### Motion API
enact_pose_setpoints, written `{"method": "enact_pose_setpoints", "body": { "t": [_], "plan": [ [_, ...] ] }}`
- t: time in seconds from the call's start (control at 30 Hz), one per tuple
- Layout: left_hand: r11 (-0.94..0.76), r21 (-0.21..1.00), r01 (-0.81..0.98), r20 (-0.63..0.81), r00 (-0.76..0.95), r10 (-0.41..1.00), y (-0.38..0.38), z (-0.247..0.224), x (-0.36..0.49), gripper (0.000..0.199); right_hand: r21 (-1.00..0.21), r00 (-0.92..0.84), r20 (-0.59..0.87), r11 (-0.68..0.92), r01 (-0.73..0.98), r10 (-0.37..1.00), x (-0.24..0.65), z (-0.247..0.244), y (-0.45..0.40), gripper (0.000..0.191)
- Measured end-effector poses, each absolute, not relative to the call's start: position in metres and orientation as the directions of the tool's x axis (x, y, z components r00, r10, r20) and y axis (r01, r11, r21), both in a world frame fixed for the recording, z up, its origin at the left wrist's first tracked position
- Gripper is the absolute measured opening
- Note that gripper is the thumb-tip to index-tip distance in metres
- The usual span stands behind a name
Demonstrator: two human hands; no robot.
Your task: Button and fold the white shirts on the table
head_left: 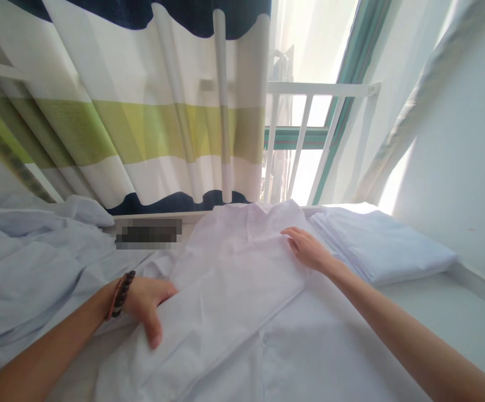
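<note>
A white garment (234, 268), a long-sleeved shirt or coat, lies spread in front of me with its top end toward the bed rail. One part is folded over it, making a diagonal edge across the lower middle. At its left edge is my left hand (148, 301), wearing dark bracelets; the thumb rests on the cloth and the fingers go under it, partly hidden. My right hand (307, 248) lies on the upper right of the garment, palm down, fingers stretched out.
Crumpled white cloth (24, 273) covers the left side. Folded white cloth (380, 240) lies at the right, near the wall (468, 167). Behind are a striped curtain (162, 128), a white railing (321, 89) and a window. A blurred dark patch (148, 234) sits by the rail.
</note>
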State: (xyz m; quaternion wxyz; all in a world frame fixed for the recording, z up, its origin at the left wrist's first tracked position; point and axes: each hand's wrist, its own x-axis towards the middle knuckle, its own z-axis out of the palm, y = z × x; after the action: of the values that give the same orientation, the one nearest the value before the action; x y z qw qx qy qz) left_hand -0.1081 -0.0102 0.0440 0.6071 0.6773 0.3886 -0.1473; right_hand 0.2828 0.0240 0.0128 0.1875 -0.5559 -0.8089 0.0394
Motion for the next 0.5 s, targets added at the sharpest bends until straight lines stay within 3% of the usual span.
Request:
{"method": "enact_pose_setpoints", "body": {
  "t": [0.17,0.37,0.5],
  "plan": [
    [0.207,0.748,0.63,-0.66,0.679,0.321,-0.025,0.031,-0.13,0.077,-0.248,-0.406,0.198,0.446,0.86,0.892,0.262,0.014,0.057,0.049],
    [0.285,0.754,0.592,-0.657,0.67,0.345,-0.037,0.024,-0.138,0.071,-0.208,-0.41,0.06,0.413,0.886,0.91,0.269,0.023,0.093,0.015],
    [0.309,0.75,0.585,-0.659,0.698,0.279,-0.044,0.032,-0.144,0.065,-0.225,-0.363,0.13,0.384,0.895,0.923,0.273,0.024,0.1,0.016]
  ]
}}
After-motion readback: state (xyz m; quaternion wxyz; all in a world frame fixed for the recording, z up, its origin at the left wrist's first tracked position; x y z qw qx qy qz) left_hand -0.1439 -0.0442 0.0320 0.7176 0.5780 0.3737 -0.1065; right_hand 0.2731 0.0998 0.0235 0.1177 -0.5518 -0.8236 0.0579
